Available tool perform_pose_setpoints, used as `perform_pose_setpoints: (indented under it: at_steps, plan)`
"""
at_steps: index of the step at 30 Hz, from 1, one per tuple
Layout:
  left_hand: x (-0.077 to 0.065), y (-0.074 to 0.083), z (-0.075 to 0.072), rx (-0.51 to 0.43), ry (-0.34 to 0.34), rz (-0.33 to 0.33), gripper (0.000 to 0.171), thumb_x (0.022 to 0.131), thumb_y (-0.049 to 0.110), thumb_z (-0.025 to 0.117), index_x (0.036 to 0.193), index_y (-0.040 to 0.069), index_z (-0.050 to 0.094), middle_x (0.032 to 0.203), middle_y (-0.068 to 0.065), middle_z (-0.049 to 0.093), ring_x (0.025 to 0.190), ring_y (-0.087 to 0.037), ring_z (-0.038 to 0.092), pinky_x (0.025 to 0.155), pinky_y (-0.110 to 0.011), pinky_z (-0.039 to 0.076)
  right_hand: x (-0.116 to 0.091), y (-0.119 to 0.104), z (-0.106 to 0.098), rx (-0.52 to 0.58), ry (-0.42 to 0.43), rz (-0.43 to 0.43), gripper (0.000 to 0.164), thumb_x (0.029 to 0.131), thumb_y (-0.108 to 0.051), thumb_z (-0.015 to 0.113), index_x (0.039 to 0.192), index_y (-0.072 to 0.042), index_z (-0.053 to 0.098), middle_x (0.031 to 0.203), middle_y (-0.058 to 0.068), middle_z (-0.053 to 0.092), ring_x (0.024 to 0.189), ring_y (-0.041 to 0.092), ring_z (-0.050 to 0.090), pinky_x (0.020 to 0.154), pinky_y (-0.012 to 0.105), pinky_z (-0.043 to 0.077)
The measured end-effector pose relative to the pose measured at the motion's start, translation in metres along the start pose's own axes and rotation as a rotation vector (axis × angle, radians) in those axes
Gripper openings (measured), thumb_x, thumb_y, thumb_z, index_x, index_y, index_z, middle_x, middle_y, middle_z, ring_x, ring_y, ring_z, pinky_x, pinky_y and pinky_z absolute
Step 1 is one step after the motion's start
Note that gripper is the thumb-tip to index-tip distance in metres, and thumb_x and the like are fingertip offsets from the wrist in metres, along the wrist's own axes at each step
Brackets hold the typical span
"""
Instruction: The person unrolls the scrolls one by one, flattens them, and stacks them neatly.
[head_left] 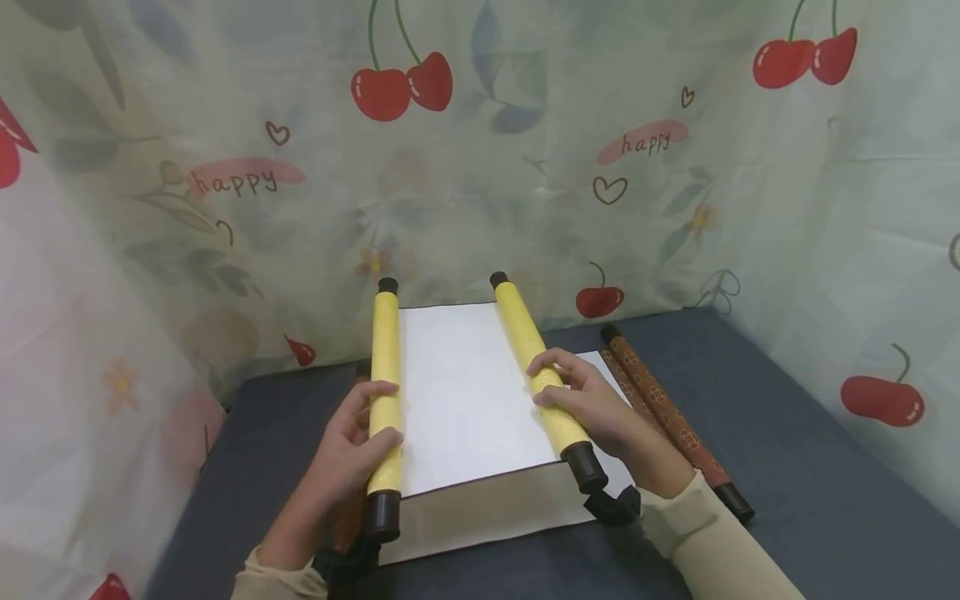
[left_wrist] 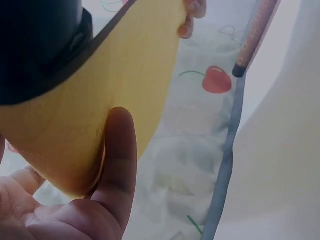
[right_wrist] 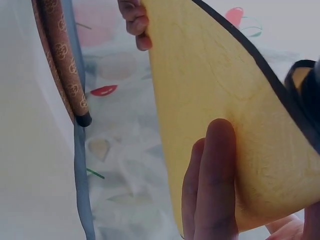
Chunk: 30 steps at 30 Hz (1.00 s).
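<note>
A partly unrolled scroll (head_left: 467,392) with white paper and yellow backing is held up by both hands. Its two yellow rolls have black end knobs and run away from the person. My left hand (head_left: 337,454) grips the left roll (head_left: 386,350), thumb on the near side; in the left wrist view the thumb (left_wrist: 120,160) presses the yellow backing. Around the right roll (head_left: 517,317) curl the fingers of my right hand (head_left: 592,400). Below lies a second scroll with brown flower-patterned rolls (head_left: 686,433) and white paper (head_left: 495,512), partly covered by the yellow one.
A dark grey cloth (head_left: 795,433) covers the table. Curtains (head_left: 480,192) printed with cherries and hearts enclose its back and sides. The brown scroll's left roll (head_left: 349,521) is mostly hidden behind the left hand. Black straps (head_left: 617,507) sit at the wrists.
</note>
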<state>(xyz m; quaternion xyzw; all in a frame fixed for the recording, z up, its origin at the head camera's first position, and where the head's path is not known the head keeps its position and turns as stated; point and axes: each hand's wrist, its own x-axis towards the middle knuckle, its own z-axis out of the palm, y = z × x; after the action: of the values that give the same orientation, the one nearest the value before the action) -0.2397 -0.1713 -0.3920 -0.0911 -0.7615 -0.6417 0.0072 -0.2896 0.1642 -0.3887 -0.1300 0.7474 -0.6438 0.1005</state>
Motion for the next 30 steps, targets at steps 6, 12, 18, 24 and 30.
perform_pose_setpoints:
  at_steps: [6, 12, 18, 24, 30]
  plan:
    - [0.000, -0.004, 0.000, -0.032, -0.018, 0.015, 0.053, 0.091, -0.004, 0.069, 0.137, 0.009, 0.046, 0.130, -0.028, 0.049, 0.090, -0.026, 0.067, 0.068, -0.037, 0.062, -0.002, -0.001, -0.001, 0.016, -0.018, 0.007, 0.038, 0.094, -0.011, 0.075, 0.127, -0.011, 0.054, 0.125, 0.026, 0.053, 0.077, 0.028, 0.068, 0.066, 0.039, 0.059]
    - [0.001, -0.005, -0.004, -0.054, -0.028, 0.062, 0.058, 0.089, -0.006, 0.073, 0.137, 0.006, 0.044, 0.130, -0.027, 0.049, 0.093, -0.026, 0.067, 0.069, -0.037, 0.063, 0.000, 0.000, -0.003, 0.032, -0.014, 0.013, 0.038, 0.096, -0.010, 0.069, 0.130, -0.013, 0.053, 0.122, 0.024, 0.055, 0.079, 0.029, 0.069, 0.068, 0.039, 0.060]
    - [0.002, -0.003, -0.012, -0.012, 0.033, 0.007, 0.051, 0.091, -0.002, 0.065, 0.138, 0.012, 0.052, 0.131, -0.028, 0.049, 0.084, -0.029, 0.067, 0.066, -0.035, 0.061, 0.000, -0.001, -0.007, 0.019, 0.014, 0.021, 0.039, 0.099, -0.011, 0.061, 0.137, -0.017, 0.055, 0.116, 0.022, 0.058, 0.083, 0.030, 0.068, 0.069, 0.041, 0.059]
    - [0.004, -0.003, -0.016, -0.015, 0.053, -0.040, 0.051, 0.093, 0.003, 0.057, 0.142, 0.017, 0.053, 0.130, -0.027, 0.051, 0.088, -0.031, 0.065, 0.070, -0.038, 0.058, 0.001, -0.003, -0.010, 0.013, 0.043, 0.034, 0.041, 0.099, -0.011, 0.058, 0.140, -0.018, 0.059, 0.122, 0.024, 0.058, 0.088, 0.030, 0.068, 0.073, 0.040, 0.058]
    - [0.003, -0.005, -0.014, -0.050, 0.060, -0.041, 0.047, 0.091, -0.001, 0.053, 0.137, 0.012, 0.051, 0.124, -0.028, 0.053, 0.086, -0.030, 0.066, 0.069, -0.038, 0.058, 0.000, -0.002, -0.010, 0.017, 0.061, 0.036, 0.048, 0.098, -0.009, 0.057, 0.145, -0.016, 0.063, 0.141, 0.025, 0.049, 0.096, 0.030, 0.065, 0.079, 0.039, 0.058]
